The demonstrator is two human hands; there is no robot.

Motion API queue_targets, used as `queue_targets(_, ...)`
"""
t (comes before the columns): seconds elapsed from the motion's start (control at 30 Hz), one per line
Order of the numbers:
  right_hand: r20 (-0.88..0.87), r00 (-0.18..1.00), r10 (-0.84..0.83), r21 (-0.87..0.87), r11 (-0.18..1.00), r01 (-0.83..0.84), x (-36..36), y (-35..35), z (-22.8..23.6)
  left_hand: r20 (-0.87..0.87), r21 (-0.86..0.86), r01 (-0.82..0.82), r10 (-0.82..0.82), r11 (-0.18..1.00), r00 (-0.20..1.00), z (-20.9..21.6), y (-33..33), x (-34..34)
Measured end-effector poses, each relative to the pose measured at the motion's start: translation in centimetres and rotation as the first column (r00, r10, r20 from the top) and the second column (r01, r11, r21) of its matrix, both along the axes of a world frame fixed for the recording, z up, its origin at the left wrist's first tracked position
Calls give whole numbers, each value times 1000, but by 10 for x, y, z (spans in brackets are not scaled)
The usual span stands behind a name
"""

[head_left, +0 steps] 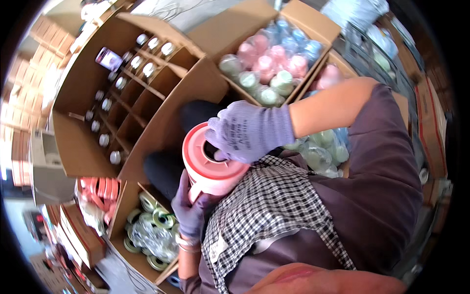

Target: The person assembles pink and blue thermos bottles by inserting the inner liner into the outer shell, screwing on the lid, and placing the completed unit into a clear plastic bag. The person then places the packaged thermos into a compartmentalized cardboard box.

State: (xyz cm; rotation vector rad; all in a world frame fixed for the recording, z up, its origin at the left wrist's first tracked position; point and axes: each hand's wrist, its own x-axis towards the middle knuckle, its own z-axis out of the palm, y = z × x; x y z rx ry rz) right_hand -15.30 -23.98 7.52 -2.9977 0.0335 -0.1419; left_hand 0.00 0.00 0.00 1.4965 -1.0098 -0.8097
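My left hand (pixel 190 208), in a purple-grey glove, grips a pink plastic jug (pixel 215 183) low on its side, by the pale handle. The jug is tilted in front of my checked apron. A red-pink lid (pixel 195 149) with a round dark opening in its middle covers the top. My right hand (pixel 247 131), gloved alike, is closed on this lid. Its fingers bend over the edge of the opening, and the thumb reaches into it. The fingertips inside the opening are partly hidden.
At the upper left stands a divided cardboard carton (pixel 139 134) holding several capped bottles. Beyond my right hand, an open carton (pixel 223 27) holds wrapped pink, green and blue pieces. Pale green rings (pixel 161 219) fill a box at lower left, near red rings (pixel 102 188).
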Motion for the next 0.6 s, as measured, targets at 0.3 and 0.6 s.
queue_targets(0.3, -378, 793, -478, 494, 620, 609, -45, -44, -89, 437, 335, 245, -380, 910, 815, -8, -20, -33)
queue_targets(0.6, 342, 594, -728, 894, 446, 31, -79, 1, -94, 802, -123, -105, 162, 987, 575, 66, -53, 57)
